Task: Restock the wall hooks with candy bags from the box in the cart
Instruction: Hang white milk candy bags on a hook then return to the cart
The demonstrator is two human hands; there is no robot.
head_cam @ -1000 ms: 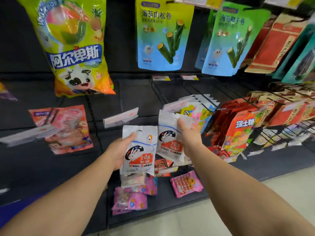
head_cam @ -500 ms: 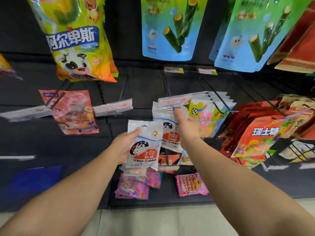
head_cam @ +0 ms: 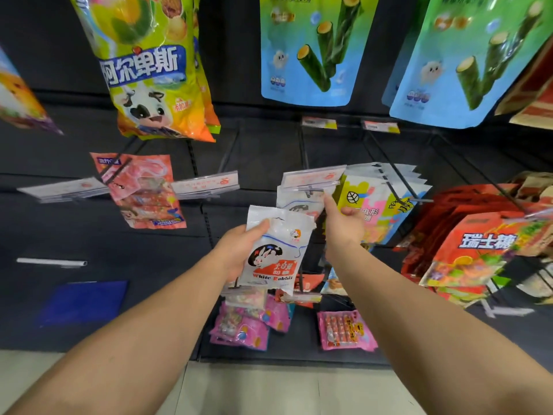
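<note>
Left hand [head_cam: 239,250] grips a "White Rabbit" bag [head_cam: 276,250]. Right hand [head_cam: 341,223] pinches another white bag [head_cam: 296,202] at its hook [head_cam: 314,189].

So it's a dark wall panel [head_cam: 257,151] with wire hooks [head_cam: 392,172]: yellow cow bag [head_cam: 155,73] far left, blue seaweed-roll bags [head_cam: 314,49] far right, red bags [head_cam: 484,244] on the right, pink packs [head_cam: 248,324] hanging near the pale floor [head_cam: 269,390].

Both bare arms reach forward. The left hand [head_cam: 239,250] grips a bag [head_cam: 276,250], thumb across its front. The right hand [head_cam: 342,223] is raised higher, forefinger extended, remaining fingers curled.
</note>
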